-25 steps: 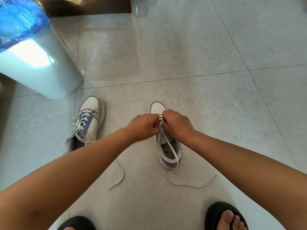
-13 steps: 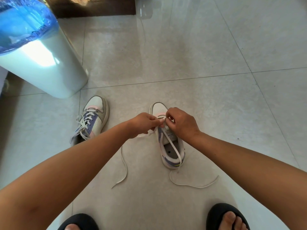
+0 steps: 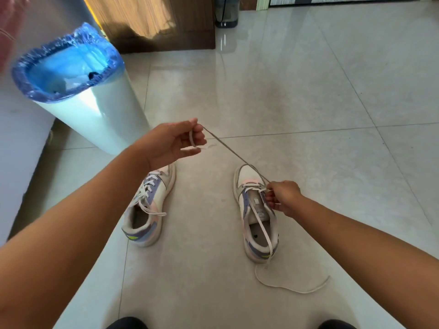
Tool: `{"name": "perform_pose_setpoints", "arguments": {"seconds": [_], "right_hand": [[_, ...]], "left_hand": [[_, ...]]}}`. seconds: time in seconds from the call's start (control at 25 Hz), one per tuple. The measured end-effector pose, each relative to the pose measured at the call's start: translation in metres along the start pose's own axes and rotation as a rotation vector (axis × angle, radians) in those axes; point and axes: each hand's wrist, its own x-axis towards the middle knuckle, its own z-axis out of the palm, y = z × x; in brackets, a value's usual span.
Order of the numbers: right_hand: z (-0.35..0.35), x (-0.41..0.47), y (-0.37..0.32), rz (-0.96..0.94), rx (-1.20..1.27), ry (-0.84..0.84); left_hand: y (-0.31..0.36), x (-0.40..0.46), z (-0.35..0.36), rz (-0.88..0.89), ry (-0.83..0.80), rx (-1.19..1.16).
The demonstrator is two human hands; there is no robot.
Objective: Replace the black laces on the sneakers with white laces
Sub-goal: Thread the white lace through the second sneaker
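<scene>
Your left hand (image 3: 177, 144), raised up and away, pinches the white lace (image 3: 234, 155), which runs taut and diagonal down to the right sneaker (image 3: 257, 217), just beside your right hand (image 3: 283, 198), the nearer one, gripping its eyelet edge.

Black slippers (image 3: 126, 323) cut off below; lace end (image 3: 209, 146) by left hand blurred.

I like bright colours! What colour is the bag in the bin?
Blue bin bag, seen in the head view.
</scene>
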Motion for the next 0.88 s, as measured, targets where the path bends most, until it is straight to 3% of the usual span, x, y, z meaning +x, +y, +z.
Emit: {"name": "perform_pose_setpoints", "arguments": {"seconds": [0.32,0.48,0.72,0.88], "right_hand": [[-0.002,0.004,-0.001,0.036,-0.021,0.016],[-0.001,0.0,-0.003,-0.034,-0.042,0.005],[-0.002,-0.01,-0.005,-0.531,-0.488,-0.013],[0.003,-0.014,-0.005,-0.691,-0.645,-0.069]], "left_hand": [[0.032,-0.023,-0.058,0.192,0.298,-0.35],[0.029,-0.03,-0.078,0.292,0.336,-0.488],[-0.039,-0.007,-0.017,-0.1,0.175,-0.171],[-0.094,0.012,0.044,-0.298,0.15,-0.076]]}}
